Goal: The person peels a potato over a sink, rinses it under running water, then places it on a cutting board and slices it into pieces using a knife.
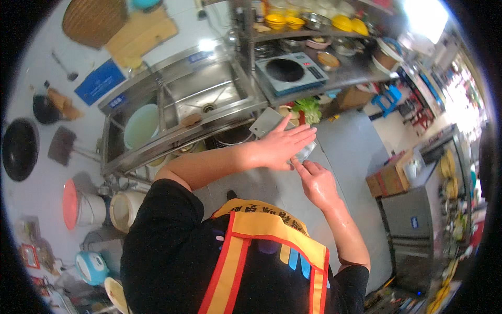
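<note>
My left hand (288, 146) reaches out with its fingers straight and spread, back up, and no object shows in it. Just below and right of it, my right hand (318, 184) has its index finger stretched to the left hand near the thumb. Its other fingers are curled, hiding whether anything is in them. The skin of the right hand and forearm looks wet. Behind the left hand shows a flat grey plate (266, 121) with a small hole, perhaps a cleaver blade. A clear, shiny thing (308, 151) appears between the hands, too blurred to name.
A stainless steel double sink (235, 84) stands ahead left, with a pale green basin (141, 125) in one bowl. Beside it, an induction cooker (290, 72) rests on a metal counter. Leafy greens (308, 110) sit below. A cardboard box (388, 178) tops a steel cabinet (408, 219) at right.
</note>
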Demonstrator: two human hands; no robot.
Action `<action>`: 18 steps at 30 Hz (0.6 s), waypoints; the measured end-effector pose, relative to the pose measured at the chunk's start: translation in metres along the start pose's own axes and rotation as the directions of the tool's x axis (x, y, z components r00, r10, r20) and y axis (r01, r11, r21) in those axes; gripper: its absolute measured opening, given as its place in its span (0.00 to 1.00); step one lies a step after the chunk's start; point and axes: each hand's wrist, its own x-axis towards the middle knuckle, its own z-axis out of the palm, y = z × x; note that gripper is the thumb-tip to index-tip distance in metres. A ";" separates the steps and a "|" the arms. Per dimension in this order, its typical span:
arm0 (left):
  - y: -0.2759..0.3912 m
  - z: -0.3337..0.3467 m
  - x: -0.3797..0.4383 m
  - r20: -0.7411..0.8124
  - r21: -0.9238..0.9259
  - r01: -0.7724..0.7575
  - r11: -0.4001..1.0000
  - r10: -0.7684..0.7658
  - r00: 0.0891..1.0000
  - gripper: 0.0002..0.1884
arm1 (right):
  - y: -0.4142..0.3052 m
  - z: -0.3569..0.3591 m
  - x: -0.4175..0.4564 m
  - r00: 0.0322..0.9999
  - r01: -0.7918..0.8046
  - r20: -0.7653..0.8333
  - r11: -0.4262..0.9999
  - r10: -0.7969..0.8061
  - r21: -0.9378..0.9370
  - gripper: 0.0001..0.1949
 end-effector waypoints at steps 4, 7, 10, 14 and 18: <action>-0.090 -0.007 -0.058 -0.063 0.080 0.238 0.968 -0.234 0.970 0.51 | -0.003 0.026 0.076 0.997 0.066 0.038 0.998 -0.065 -0.018 0.34; -0.166 -0.009 -0.113 -0.083 0.050 0.479 0.876 -0.475 0.876 0.51 | -0.004 0.052 0.129 0.995 0.076 0.067 0.997 -0.077 0.015 0.33; -0.235 0.020 -0.169 -0.110 -0.028 0.748 0.663 -0.746 0.656 0.51 | -0.014 0.089 0.180 0.999 0.050 0.007 0.984 -0.052 0.172 0.27; -0.313 0.075 -0.238 0.090 -0.083 0.927 0.365 -0.924 0.372 0.47 | -0.029 0.133 0.241 0.988 -0.149 0.045 0.862 0.146 0.485 0.28; -0.333 0.138 -0.262 0.334 -0.142 0.929 0.341 -0.867 0.369 0.38 | -0.026 0.161 0.297 0.986 -0.166 0.084 0.846 0.144 0.506 0.27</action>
